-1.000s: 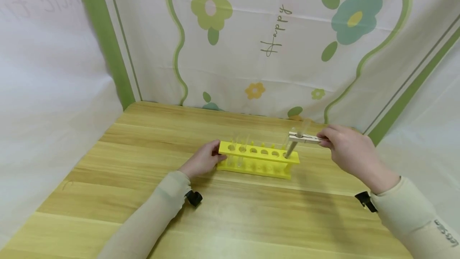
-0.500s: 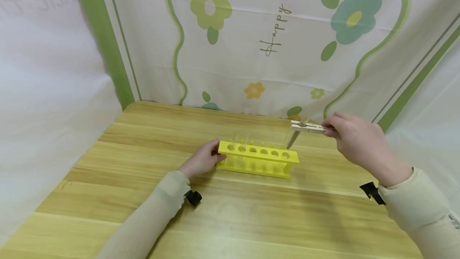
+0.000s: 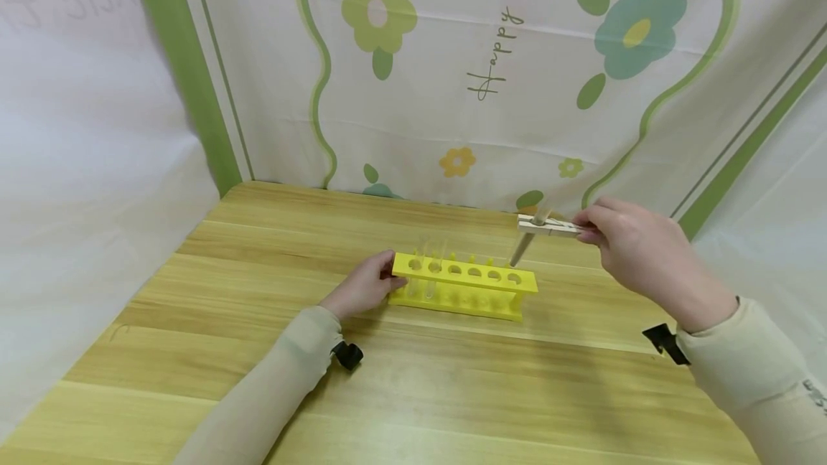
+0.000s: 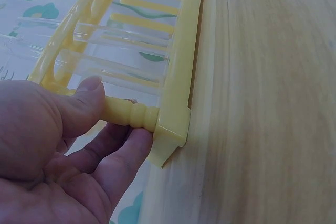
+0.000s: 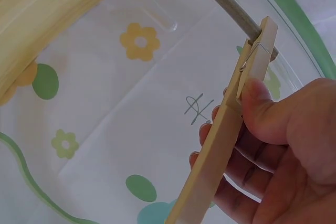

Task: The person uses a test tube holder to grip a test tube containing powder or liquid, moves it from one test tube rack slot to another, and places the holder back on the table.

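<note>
My left hand [image 3: 365, 282] grips the end post of a yellow test tube rack [image 3: 465, 278]; in the left wrist view thumb and fingers close around that post [image 4: 118, 110]. Two clear test tubes [image 4: 121, 69] stand in the holes at that end. Above the rack's right end, my right hand [image 3: 636, 257] pinches a wooden test tube clamp [image 3: 561, 229] by its handle. The clamp's jaws hold a tilted test tube with grey-brown contents [image 3: 522, 248], its lower end just over the rack. The right wrist view shows the thumb pressed on the clamp [image 5: 212, 145].
Another clear test tube [image 5: 152, 9] sits over a yellow peg at the back of the rack, rounded end outward. Underneath is a wood-grain table [image 3: 420, 393]. A white curtain with printed flowers [image 3: 413, 113] hangs behind its far edge.
The right hand has raised the clamp and its tube from the rack's right-end hole, then shifted slightly left. My left hand has stayed on the rack.
</note>
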The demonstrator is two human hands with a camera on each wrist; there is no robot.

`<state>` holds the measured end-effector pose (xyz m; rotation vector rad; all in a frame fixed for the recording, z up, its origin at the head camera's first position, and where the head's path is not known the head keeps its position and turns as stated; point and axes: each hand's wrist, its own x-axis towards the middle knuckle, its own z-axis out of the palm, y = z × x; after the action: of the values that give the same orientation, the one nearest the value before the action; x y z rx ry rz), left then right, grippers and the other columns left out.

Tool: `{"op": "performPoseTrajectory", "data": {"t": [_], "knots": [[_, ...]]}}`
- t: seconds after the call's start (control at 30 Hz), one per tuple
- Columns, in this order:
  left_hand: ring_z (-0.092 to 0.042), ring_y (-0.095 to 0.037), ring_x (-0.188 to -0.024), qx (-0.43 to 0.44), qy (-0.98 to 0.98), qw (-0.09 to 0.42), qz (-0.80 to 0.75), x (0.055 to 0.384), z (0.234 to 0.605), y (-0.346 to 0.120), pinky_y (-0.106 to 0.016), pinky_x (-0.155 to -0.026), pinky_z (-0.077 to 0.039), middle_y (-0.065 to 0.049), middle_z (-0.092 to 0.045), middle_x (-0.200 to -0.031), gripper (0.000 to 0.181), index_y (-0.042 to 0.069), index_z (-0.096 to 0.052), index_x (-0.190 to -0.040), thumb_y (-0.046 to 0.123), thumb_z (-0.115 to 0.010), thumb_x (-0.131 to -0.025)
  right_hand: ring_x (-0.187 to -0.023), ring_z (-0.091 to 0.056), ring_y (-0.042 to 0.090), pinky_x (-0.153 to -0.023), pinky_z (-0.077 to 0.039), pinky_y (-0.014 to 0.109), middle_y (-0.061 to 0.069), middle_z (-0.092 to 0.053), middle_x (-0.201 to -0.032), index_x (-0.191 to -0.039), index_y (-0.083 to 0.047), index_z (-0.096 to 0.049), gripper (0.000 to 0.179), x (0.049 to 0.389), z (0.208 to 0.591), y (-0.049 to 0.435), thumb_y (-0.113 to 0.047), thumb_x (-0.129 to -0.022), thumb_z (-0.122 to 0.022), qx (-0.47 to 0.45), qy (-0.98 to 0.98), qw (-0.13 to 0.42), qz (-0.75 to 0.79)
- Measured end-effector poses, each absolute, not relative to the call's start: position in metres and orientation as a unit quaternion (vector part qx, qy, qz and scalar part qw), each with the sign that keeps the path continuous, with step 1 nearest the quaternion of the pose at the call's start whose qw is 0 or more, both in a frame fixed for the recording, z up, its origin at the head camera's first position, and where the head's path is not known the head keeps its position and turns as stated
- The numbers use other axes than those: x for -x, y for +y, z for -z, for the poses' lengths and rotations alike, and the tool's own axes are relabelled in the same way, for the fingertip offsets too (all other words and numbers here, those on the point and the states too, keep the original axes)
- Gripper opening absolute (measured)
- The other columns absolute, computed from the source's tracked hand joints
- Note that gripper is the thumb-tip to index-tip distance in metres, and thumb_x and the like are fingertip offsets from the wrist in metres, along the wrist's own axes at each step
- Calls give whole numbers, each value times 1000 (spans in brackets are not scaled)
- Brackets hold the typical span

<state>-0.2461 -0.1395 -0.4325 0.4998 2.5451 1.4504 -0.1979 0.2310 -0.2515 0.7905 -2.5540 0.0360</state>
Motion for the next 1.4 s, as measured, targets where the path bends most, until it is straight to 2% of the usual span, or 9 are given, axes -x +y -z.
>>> {"op": "performPoseTrajectory", "data": {"t": [0.23,0.43,0.73,0.97,1.13,1.4], "knots": [[-51,-20,-72,-166,853,87,-487,245,432,-139,-32,-63,-43,-8,-55,-84,20,8,-49,-91,18,-62,-100,-61,-52,14,-47,-40,33,-6,-56,-77,-92,-9,-71,11,200,256,227,-6,-84,-77,-288,-931,222,-16],[-52,-20,-73,-165,854,88,-486,245,432,-139,-32,-64,-43,-8,-55,-84,19,7,-48,-91,18,-62,-100,-66,-58,17,-48,-45,38,-5,-59,-80,-92,-9,-71,11,203,261,224,-5,-84,-78,-289,-930,225,-18],[-51,-20,-72,-167,856,85,-482,246,434,-139,-32,-62,-43,-9,-53,-83,23,6,-46,-90,18,-62,-100,-67,-58,19,-49,-46,39,-1,-63,-85,-92,-9,-71,10,206,267,218,-6,-85,-77,-283,-937,206,-21],[-50,-20,-71,-166,857,83,-480,247,435,-139,-31,-62,-42,-10,-51,-82,26,5,-43,-88,19,-62,-100,-64,-54,16,-46,-41,33,-3,-61,-82,-92,-9,-71,9,208,274,216,-7,-85,-77,-284,-939,190,-24],[-49,-19,-70,-165,858,82,-480,246,433,-139,-31,-61,-41,-10,-50,-81,28,4,-42,-88,19,-63,-99,-61,-54,15,-44,-41,32,-3,-61,-81,-91,-10,-71,9,211,281,216,-7,-85,-77,-292,-935,199,-18],[-53,-20,-77,-170,854,87,-484,248,433,-139,-32,-67,-45,-6,-57,-89,14,10,-51,-95,17,-62,-100,-64,-59,18,-49,-48,36,-1,-61,-83,-93,-7,-72,7,216,291,216,-7,-87,-76,-287,-941,175,-33]]}}
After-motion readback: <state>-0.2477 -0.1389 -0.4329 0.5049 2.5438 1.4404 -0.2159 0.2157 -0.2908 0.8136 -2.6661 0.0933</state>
